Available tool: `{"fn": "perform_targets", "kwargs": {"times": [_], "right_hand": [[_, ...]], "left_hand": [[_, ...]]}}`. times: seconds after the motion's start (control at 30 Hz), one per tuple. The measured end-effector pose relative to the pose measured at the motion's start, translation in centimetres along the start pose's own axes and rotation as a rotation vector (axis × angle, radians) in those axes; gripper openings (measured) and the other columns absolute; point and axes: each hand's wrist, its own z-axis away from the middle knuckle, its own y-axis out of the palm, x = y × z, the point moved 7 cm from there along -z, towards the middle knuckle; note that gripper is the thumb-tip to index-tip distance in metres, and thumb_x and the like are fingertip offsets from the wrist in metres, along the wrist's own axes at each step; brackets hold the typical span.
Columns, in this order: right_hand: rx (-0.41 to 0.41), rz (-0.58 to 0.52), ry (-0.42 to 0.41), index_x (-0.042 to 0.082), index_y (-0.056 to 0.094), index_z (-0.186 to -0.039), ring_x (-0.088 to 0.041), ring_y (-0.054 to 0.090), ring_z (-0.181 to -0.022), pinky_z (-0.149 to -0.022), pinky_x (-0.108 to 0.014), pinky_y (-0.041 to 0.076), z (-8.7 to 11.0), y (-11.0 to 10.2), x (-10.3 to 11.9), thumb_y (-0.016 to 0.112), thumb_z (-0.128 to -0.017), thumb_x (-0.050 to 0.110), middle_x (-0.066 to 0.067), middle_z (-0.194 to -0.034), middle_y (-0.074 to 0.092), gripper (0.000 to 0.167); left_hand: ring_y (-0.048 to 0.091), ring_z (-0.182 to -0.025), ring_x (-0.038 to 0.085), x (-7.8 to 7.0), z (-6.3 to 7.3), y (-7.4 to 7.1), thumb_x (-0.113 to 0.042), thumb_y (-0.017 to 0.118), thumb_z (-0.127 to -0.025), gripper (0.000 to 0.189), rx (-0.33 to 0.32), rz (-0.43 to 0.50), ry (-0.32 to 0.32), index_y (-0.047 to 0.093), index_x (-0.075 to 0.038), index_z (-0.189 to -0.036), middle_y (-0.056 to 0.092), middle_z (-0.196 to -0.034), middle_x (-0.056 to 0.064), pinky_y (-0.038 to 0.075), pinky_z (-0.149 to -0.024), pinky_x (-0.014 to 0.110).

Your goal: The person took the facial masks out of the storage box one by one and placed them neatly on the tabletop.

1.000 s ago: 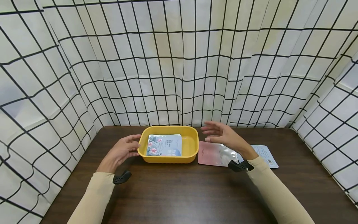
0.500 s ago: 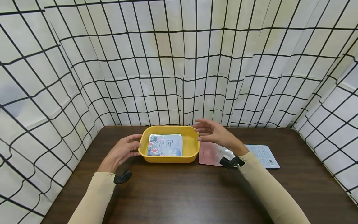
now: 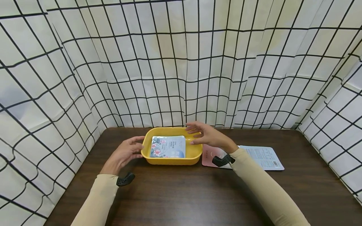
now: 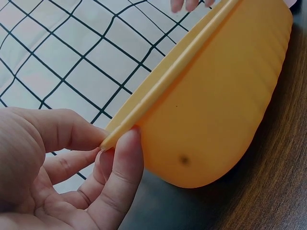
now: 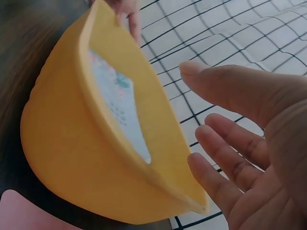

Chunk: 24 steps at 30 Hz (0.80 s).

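Free room and obstacles, as we find them:
- Brown table (image 3: pixel 175 194): we have open passage across the near half, between our sleeves.
- Yellow tub (image 3: pixel 172 160): blocks the centre; left hand (image 3: pixel 124 153) pinches its left rim, right hand (image 3: pixel 207 135) hovers over its right end.
- Pink sachet (image 3: pixel 209 155), white sachet (image 3: pixel 261 156): lie flat right of the tub.
- Grid curtain (image 3: pixel 181 78): closes the back and sides.

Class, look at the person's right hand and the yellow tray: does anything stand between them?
Nothing visible does. The right hand hovers open at the right rim of the yellow tray, its fingers apart from the rim with only air between. The pink packet lies flat on the table beside the tray, below the wrist.
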Motion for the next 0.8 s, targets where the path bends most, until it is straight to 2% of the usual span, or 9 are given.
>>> {"fn": "perform_targets", "kwargs": {"times": [0.17,0.33,0.6,0.8], "right_hand": [[0.038,0.054,0.001,0.011,0.039,-0.154,-0.03,0.05,-0.137,-0.113,-0.05,0.042,-1.1,1.0,-0.2,0.078,-0.088,0.011,-0.017,-0.15,0.05,0.077],[0.041,0.077,0.014,0.011,0.039,-0.154,-0.028,0.051,-0.136,-0.113,-0.05,0.042,-1.8,1.4,0.0,0.08,-0.087,0.015,-0.016,-0.15,0.05,0.079],[0.06,0.128,0.055,0.012,0.038,-0.154,-0.029,0.049,-0.138,-0.114,-0.053,0.04,-2.6,2.1,-0.5,0.079,-0.088,0.017,-0.014,-0.152,0.049,0.079],[0.082,0.175,0.067,0.01,0.043,-0.152,-0.031,0.048,-0.139,-0.114,-0.055,0.038,-3.5,2.7,-0.8,0.081,-0.087,0.021,-0.013,-0.152,0.049,0.076]], "left_hand": [[0.063,-0.094,0.024,0.0,0.0,0.1,-0.008,0.056,-0.1,0.059,0.002,0.004,0.0,0.038,-0.009,-0.156,0.059,-0.125,0.021,0.06,-0.08,0.031],[0.063,-0.093,0.024,-0.1,0.0,0.1,-0.008,0.056,-0.1,0.059,-0.001,0.003,0.002,0.038,-0.009,-0.156,0.059,-0.124,0.021,0.06,-0.079,0.031],[0.063,-0.093,0.023,-0.1,0.0,0.0,-0.008,0.056,-0.1,0.058,-0.006,-0.002,0.009,0.038,-0.01,-0.156,0.059,-0.123,0.02,0.06,-0.079,0.03],[0.061,-0.093,0.023,0.1,0.0,-0.1,-0.008,0.057,-0.1,0.058,-0.009,0.008,0.007,0.039,-0.01,-0.155,0.058,-0.123,0.019,0.06,-0.079,0.03]]}}
